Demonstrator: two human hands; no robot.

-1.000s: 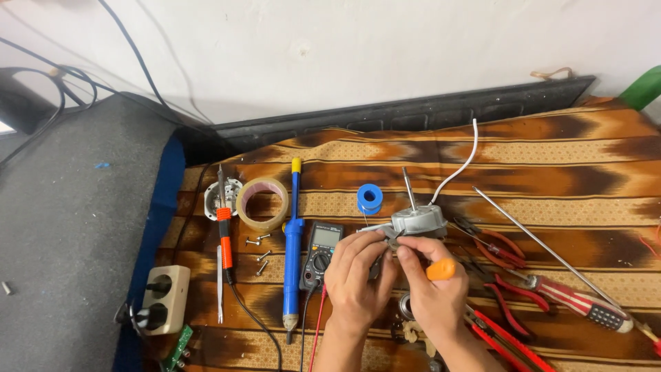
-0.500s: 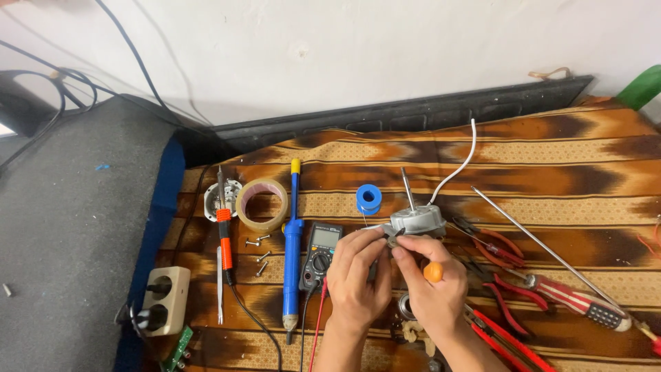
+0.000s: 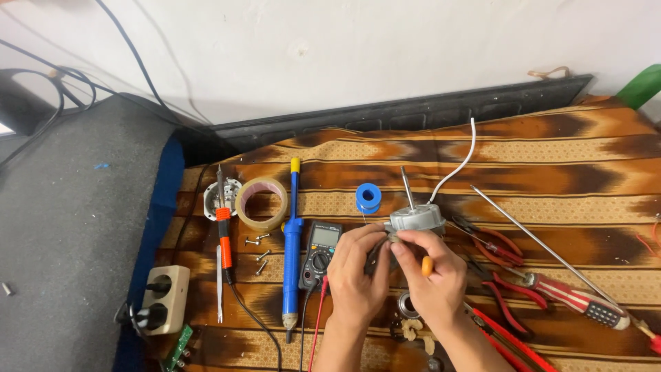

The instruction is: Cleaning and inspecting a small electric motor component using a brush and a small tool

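Fingers: both sets curled narrow and pinched at the lower edge of a small motor point(image 3: 415, 218), right fingertips point(image 3: 403, 242) also gripping an orange-tipped tool point(image 3: 427, 265)
Left hand point(image 3: 358, 272): closed on the motor's near left side, thumb and forefinger up against its rim
Right hand point(image 3: 434, 275): wrapped round the tool, tip hidden against the motor, so exact contact cannot be told
Nearest clutter: metal ring point(image 3: 407, 304) and pale bits on the striped cloth point(image 3: 585, 158), just under the wrists; red and black test leads point(image 3: 315, 324) trailing toward the body
Motor: just off the cloth at mid-table, round grey metal can, thin shaft point(image 3: 407, 186) pointing away, white wire point(image 3: 458, 165) curling off behind
Handling, by judgement: dense for its size, rigid, smooth and likely slippery on the can; safest hold on the can's sides, not the thin shaft or the wire, which look easy to bend or pull loose
Left of hands: meter point(image 3: 321, 253), blue solder pump point(image 3: 292, 248), loose screws point(image 3: 258, 251), tape roll point(image 3: 261, 203), soldering iron point(image 3: 224, 227), socket block point(image 3: 164, 300)
Right of hands: red pliers point(image 3: 492, 241), striped screwdriver point(image 3: 575, 300), long steel rod point(image 3: 544, 244)
Farther: blue solder spool point(image 3: 368, 198) just beyond the motor, black rail point(image 3: 413, 114) along the white wall point(image 3: 344, 48)
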